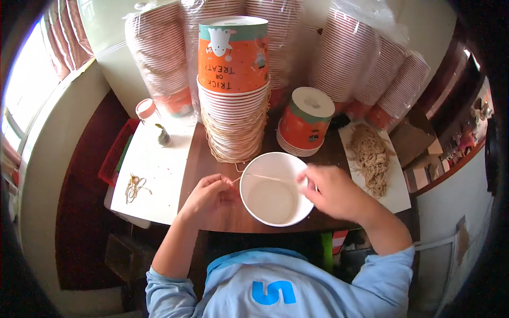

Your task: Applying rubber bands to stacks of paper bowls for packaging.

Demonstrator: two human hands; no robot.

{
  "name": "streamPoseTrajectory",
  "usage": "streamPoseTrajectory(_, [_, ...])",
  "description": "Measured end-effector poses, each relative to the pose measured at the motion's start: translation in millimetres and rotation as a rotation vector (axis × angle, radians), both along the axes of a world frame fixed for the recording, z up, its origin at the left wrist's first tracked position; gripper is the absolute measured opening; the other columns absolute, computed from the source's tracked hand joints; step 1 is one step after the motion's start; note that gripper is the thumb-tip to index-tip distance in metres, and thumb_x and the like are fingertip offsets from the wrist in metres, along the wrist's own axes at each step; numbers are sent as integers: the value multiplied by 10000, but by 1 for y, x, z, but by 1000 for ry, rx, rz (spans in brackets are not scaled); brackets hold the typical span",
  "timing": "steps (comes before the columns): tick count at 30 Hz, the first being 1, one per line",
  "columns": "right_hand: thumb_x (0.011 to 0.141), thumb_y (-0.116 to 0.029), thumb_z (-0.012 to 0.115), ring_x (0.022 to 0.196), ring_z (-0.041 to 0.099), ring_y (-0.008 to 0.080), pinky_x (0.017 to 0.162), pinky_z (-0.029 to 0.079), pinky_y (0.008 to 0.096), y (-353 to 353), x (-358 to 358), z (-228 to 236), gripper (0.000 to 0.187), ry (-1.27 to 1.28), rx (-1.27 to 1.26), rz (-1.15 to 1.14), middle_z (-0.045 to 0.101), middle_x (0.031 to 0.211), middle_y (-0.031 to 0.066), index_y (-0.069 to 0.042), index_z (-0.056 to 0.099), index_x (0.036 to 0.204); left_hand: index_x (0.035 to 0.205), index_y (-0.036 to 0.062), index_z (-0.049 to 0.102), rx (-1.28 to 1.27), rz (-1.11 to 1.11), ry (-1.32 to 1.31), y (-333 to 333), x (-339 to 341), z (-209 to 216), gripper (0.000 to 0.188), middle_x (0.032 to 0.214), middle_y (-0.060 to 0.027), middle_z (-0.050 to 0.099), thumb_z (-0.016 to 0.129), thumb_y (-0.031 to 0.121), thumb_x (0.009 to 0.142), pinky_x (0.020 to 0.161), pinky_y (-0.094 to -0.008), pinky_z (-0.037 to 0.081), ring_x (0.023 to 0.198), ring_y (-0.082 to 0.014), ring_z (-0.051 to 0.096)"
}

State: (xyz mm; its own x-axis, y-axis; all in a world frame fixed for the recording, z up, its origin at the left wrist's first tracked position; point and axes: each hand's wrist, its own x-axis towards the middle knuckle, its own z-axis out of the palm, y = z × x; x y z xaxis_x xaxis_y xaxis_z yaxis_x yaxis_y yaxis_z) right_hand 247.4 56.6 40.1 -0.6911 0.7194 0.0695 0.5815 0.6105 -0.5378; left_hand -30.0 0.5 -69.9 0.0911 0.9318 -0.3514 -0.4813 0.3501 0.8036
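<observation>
A white-lined paper bucket (273, 199) stands in front of me with its mouth tilted up toward me. A thin tan cord (265, 177) crosses the inside of its mouth from the left rim to the right. Just outside the left rim, my left hand (213, 193) is closed in a pinch on the cord. My right hand (334, 192) is closed at the right rim, where the cord's other stretch runs to the fingers; motion blurs it slightly. Behind the bucket rises a tall stack of upside-down orange and green paper buckets (233, 61), tan cord loops hanging around its lower rims.
A shorter bucket stack (305, 124) stands right of the tall one. A bundle of tan cords (369, 159) lies on the right white board; a few loose cords (137, 188) lie on the left one. Plastic-wrapped bucket stacks (344, 50) line the wall. A small lidded jar (147, 109) stands left.
</observation>
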Motion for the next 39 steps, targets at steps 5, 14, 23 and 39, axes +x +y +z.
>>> streamPoseTrajectory(5, [839,-78,590,795,653,273,722,513,347,-70,9,-34,138,209,-385,238,650,852,152,-23,624,961,841,22,559,3,-32,-224,-32,23,-8,95,876,-151,647,483,56,887,767,-419,553,818,-270,664])
streamPoseTrajectory(14, [810,-61,627,800,646,235,737,516,334,-69,-50,-144,103,460,-215,330,655,854,106,-34,663,902,871,45,563,177,-34,-456,-49,60,-15,87,1105,-167,600,493,82,906,734,-336,536,892,-204,626])
streamPoseTrajectory(23, [827,-133,652,670,606,151,615,483,291,-66,-36,-99,137,528,-405,-60,634,744,78,-4,632,788,895,-11,570,574,162,523,-62,66,-33,85,856,-67,586,552,-14,812,576,-248,452,691,-117,543])
streamPoseTrajectory(39, [832,-63,629,746,602,107,680,498,262,-71,-29,-139,124,718,-612,-184,656,842,60,9,614,932,1084,55,545,795,43,1055,-46,76,-3,396,787,-109,578,630,-13,703,615,-367,509,689,-313,602])
